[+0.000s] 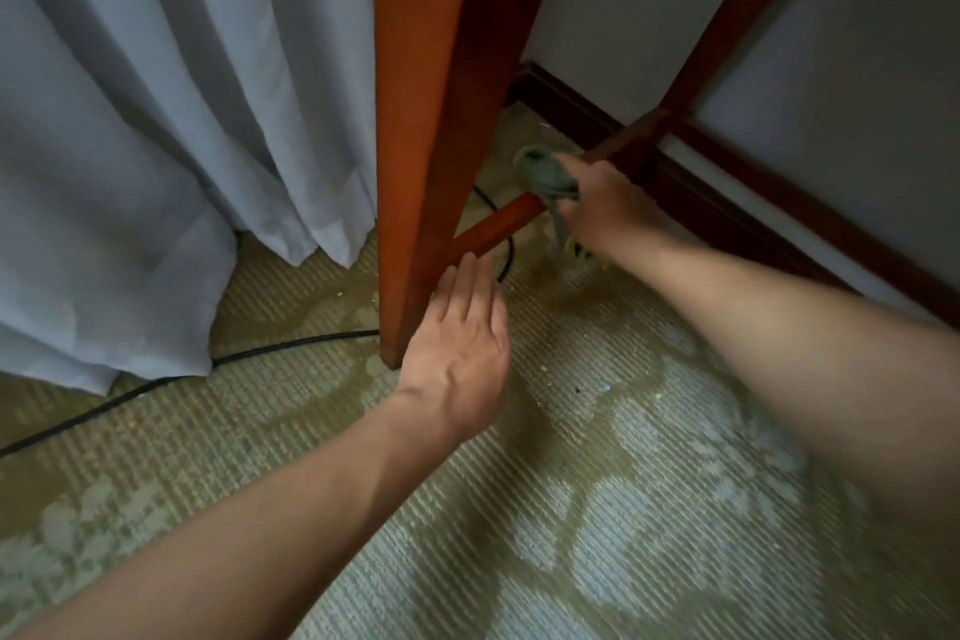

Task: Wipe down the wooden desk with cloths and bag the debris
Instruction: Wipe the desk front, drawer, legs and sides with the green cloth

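A reddish wooden desk leg (421,120) stands upright in the middle of the view, with a low crossbar (493,226) running from it back toward a rear leg (727,21). My right hand (602,208) is closed around a grey-green cloth (545,172) that is pressed onto the crossbar, partway along it. My left hand (462,343) is flat and open, fingers together, resting against the foot of the front leg and holding nothing. Small crumbs of debris (608,387) lie scattered on the carpet.
A pale blue curtain (156,120) hangs to the floor on the left. A black cable (156,382) runs across the patterned green carpet (623,509) and behind the leg. A dark wooden skirting board (753,208) lines the white wall at right.
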